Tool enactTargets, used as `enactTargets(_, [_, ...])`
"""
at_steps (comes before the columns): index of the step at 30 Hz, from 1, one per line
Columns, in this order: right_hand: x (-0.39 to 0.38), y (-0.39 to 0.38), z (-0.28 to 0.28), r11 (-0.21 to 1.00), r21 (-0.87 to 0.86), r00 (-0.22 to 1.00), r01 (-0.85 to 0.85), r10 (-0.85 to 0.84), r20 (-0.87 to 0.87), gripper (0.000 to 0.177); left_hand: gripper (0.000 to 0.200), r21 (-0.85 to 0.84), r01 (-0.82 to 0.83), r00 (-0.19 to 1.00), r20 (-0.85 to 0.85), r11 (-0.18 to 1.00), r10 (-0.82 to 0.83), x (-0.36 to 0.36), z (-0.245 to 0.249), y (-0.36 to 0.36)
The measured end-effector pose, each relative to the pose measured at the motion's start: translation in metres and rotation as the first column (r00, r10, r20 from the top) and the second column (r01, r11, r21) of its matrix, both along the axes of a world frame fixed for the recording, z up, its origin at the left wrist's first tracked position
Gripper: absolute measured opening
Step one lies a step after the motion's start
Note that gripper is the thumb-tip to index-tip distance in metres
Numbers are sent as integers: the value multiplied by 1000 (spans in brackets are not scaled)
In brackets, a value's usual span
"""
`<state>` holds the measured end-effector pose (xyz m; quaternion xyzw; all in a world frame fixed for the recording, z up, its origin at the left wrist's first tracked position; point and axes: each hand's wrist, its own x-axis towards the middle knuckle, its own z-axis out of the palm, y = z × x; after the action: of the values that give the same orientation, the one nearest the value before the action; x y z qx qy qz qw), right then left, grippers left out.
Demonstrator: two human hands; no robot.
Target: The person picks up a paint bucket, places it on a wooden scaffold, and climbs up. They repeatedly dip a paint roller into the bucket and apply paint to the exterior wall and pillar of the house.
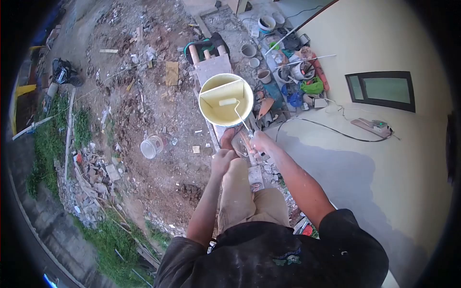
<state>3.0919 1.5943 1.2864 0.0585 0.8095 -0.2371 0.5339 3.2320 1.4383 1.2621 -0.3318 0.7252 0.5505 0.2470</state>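
Observation:
A cream paint bucket stands on a plank, with pale yellow paint inside. A flat divider crosses its opening. My right hand is closed round the handle of a paint roller. The roller's bent wire frame reaches over the bucket's rim, and its sleeve is inside the bucket. My left hand rests on my raised knee, its fingers largely hidden. One bare foot is on the plank, just in front of the bucket.
The wall with a dark-framed window rises on the right, a black cable along it. Buckets, bags and tools are piled ahead right. A white pail lies on the rough ground left. A motorbike stands far left.

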Motion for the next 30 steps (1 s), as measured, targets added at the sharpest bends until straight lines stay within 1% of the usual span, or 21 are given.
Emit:
enactTargets(2, [-3,0,-88,970,-240,987,19,20,159,14,38,-67,-150,988,28,986,152,27,-53,-26])
enactTargets(3, [-13,-8,-99,970,-241,985,24,18,172,14,37,-79,-207,976,48,975,211,42,-76,-38])
enactTargets(5, [-25,-30,-119,953,-230,974,-197,163,-157,15,36,-47,-274,957,89,961,277,60,-92,-56])
enactTargets(6, [-25,-35,-126,964,-216,964,-156,100,-248,30,35,-13,-343,932,121,939,342,71,-99,-63])
enactTargets(7, [-25,-42,-133,965,-218,967,-148,96,-235,30,35,-18,-338,932,134,941,337,84,-103,-68])
enactTargets(8, [-28,-50,-140,987,-141,997,73,-75,-8,30,34,11,-377,907,205,926,367,99,-110,-73])
enactTargets(9, [-31,-55,-146,962,-16,944,271,-262,200,30,33,36,-416,878,276,909,391,113,-116,-76])
enactTargets(10, [-33,-56,-152,961,-12,941,275,-267,209,30,33,34,-413,877,285,910,387,129,-122,-76])
enactTargets(13, [-39,-56,-165,982,-145,992,-121,124,15,23,29,135,-521,815,371,843,445,155,-121,-72])
enactTargets(14, [-40,-56,-172,982,-145,992,-119,123,20,23,27,86,-526,794,407,846,452,159,-113,-65])
enactTargets(15, [-41,-58,-179,969,-110,974,-223,216,-75,24,26,39,-529,771,440,848,460,155,-103,-61])
enactTargets(16, [-39,-59,-184,945,-66,937,-321,307,-164,24,25,11,-509,774,443,861,452,161,-108,-60])
enactTargets(17, [-39,-62,-178,945,-66,938,-321,307,-160,24,25,10,-509,772,447,861,451,175,-120,-59])
enactTargets(18, [-43,-67,-166,998,-57,994,-27,20,-109,24,30,26,-512,786,417,859,456,186,-132,-58])
enactTargets(19, [-46,-69,-155,963,-32,961,268,-269,-64,24,34,44,-515,799,387,856,461,191,-138,-56])
enactTargets(22, [-43,-58,-134,926,-14,925,378,-376,60,27,32,25,-561,756,424,828,499,153,-107,-51])
enactTargets(24, [-23,-36,-108,955,-77,957,288,-284,53,28,30,87,-589,761,397,804,514,152,-114,-54])
enactTargets(26, [-4,-29,-50,883,-306,893,357,-418,-164,14,28,147,-610,764,369,779,529,149,-116,-54])
enactTargets(27, [0,-26,-48,884,-307,895,354,-415,-163,14,28,137,-613,758,380,778,530,142,-113,-54])
enactTargets(29, [5,-20,-50,949,-126,947,288,-302,-107,16,28,122,-624,745,391,772,541,130,-107,-51])
enactTargets(30, [4,-22,-66,950,-128,949,285,-299,-104,16,27,93,-601,754,394,794,525,125,-105,-50])
